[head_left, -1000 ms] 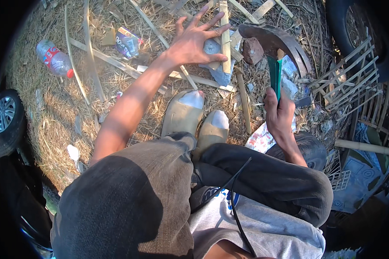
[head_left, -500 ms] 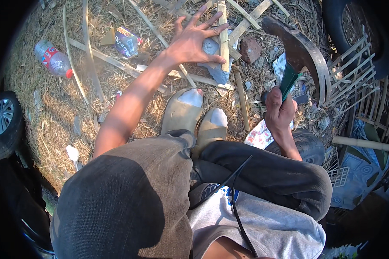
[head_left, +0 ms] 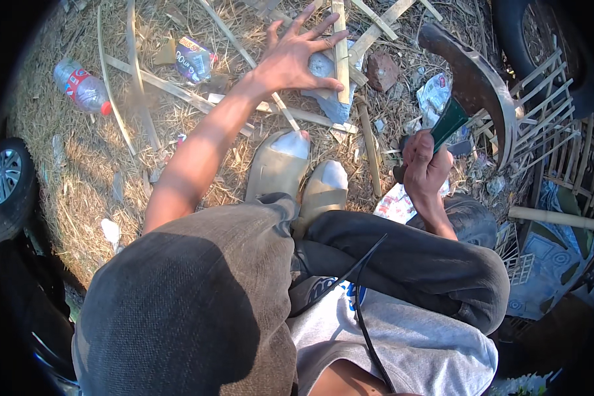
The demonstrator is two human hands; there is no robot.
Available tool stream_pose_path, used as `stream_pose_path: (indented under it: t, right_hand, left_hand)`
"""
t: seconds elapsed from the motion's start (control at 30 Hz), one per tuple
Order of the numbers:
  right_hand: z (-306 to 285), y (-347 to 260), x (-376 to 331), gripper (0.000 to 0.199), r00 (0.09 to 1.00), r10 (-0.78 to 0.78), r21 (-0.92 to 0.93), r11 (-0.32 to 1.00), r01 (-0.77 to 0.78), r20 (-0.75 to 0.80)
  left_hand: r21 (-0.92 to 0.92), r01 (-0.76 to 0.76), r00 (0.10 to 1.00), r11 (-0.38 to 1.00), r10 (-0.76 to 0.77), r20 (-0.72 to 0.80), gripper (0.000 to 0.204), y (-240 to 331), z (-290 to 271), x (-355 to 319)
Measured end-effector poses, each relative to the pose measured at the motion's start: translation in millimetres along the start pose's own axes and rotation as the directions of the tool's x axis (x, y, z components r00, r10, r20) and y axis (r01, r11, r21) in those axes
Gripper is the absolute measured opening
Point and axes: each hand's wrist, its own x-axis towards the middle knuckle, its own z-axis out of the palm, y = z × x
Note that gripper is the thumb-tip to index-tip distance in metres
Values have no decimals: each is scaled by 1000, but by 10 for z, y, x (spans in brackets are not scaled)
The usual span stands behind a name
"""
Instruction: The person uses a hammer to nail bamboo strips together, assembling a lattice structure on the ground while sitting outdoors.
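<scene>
"What's being worked on?"

"A pale, narrow slat [head_left: 342,63], between twelve and one o'clock. It's straight and flat-faced, and it points nearly at twelve. Its near end overlies a bluish-grey stone [head_left: 334,112]."

"And the tool?"

"A curved-bladed cutter [head_left: 478,79] at two o'clock, clear of the slat. The broad blade is dark and rust-brown, with a brighter outer edge; the handle [head_left: 451,124] is green."

"How are the hands?"

"The left hand [head_left: 290,64], at twelve, is spread wide, back upward, thumb and fingertips reaching onto the slat. I can't tell how hard it presses. The right hand [head_left: 427,164], between two and three, is wrapped round the handle, thumb along it, forearm coming in from about four o'clock."

"Any lettering nearby?"

"Plenty. A purple packet [head_left: 195,63] at eleven has big pale letters and a printed orange band. The clear bottle [head_left: 82,86] at ten, lying on its side with a red cap, wears a red label with white characters. A crumpled wrapper [head_left: 434,96] just left of the handle carries small print, too tiny to read. On the grey shirt [head_left: 402,330] at five there's bold blue lettering, partly crossed by a dark cord [head_left: 366,323]."

"What else is around?"

"A reddish rock [head_left: 382,71] at one, a lattice of thin slats [head_left: 541,115] between two and three, and a silver-rimmed wheel [head_left: 8,175] at nine."
</scene>
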Motion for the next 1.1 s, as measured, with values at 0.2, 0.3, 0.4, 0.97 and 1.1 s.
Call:
stream_pose_path:
  t: [0.2, 0.3, 0.4, 0.97, 1.1]
  right_hand:
    - [-48, -77, 70, 43, 989, 144, 91, 985, -147, 46]
    - [4, 116, -75, 45, 993, 121, 68, 990, -121, 7]
    - [170, -90, 68, 43, 811, 547, -445, 792, -419, 210]
    - [257, 21, -39, 43, 843, 520, -248, 842, -479, 137]
    - [91, 17, -45, 43, 967, 254, 87, 963, -254, 12]
  left_hand:
    - [5, 8, 1000, 1000, -8, 23, 106, 4, -76, -44]
    - [-148, 59, 968, 987, -20, 250, 105, 85, -401, 101]
    - [-322, 32, 986, 946, 22, 164, 104, 49, -300, 98]
    - [-126, 73, 972, 989, -43, 230, 107, 138, -359, 106]
    - [-194, 64, 981, 979, -25, 194, 106, 74, -346, 56]
